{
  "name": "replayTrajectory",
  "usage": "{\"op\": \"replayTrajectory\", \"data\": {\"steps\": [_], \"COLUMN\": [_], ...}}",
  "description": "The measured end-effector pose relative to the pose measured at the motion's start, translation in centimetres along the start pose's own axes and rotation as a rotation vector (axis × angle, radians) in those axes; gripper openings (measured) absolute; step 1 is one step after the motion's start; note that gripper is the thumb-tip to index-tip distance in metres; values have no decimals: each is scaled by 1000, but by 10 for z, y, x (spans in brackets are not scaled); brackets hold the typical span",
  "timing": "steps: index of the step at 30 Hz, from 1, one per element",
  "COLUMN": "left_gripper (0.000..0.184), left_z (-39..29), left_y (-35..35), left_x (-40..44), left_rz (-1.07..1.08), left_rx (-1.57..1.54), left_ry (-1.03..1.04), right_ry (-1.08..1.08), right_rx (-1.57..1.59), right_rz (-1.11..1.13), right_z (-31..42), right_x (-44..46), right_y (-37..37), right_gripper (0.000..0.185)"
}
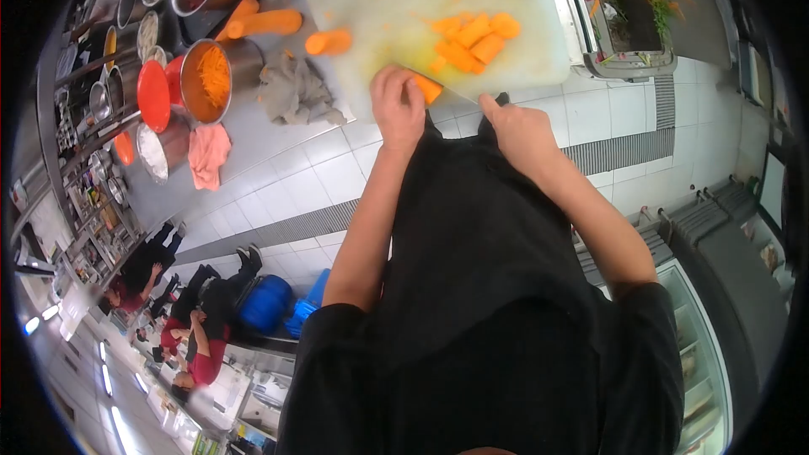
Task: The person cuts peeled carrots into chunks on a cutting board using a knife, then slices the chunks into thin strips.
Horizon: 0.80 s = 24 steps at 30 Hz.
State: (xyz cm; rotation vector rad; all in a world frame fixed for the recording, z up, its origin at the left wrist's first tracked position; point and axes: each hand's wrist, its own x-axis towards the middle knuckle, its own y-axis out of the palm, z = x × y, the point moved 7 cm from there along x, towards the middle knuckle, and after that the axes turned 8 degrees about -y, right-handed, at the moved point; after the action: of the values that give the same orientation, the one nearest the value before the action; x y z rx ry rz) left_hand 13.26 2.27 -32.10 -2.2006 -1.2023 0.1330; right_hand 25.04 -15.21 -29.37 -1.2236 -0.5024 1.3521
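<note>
Orange carrot piece (428,90) at near edge of white rectangular cutting board (527,0); prob. stiff, light, slick on cut faces. My L hand (399,105) pins it; R hand (524,133) grips thin metal knife (456,93). Rec. hold: rounded sides, well back from cutting edge.
</note>
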Motion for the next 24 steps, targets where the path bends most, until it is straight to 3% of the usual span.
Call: {"op": "replayTrajectory", "data": {"steps": [17, 24], "left_gripper": [17, 18], "left_z": [2, 3], "left_y": [2, 3], "left_x": [-4, -4], "left_rz": [-76, -71], "left_rx": [92, 94], "left_ry": [67, 72], "right_ry": [-31, -63], "right_rx": [-201, -64], "right_rz": [104, 54], "right_z": [6, 3], "right_x": [-51, -40], "right_y": [-41, -35], "right_gripper": [24, 21]}}
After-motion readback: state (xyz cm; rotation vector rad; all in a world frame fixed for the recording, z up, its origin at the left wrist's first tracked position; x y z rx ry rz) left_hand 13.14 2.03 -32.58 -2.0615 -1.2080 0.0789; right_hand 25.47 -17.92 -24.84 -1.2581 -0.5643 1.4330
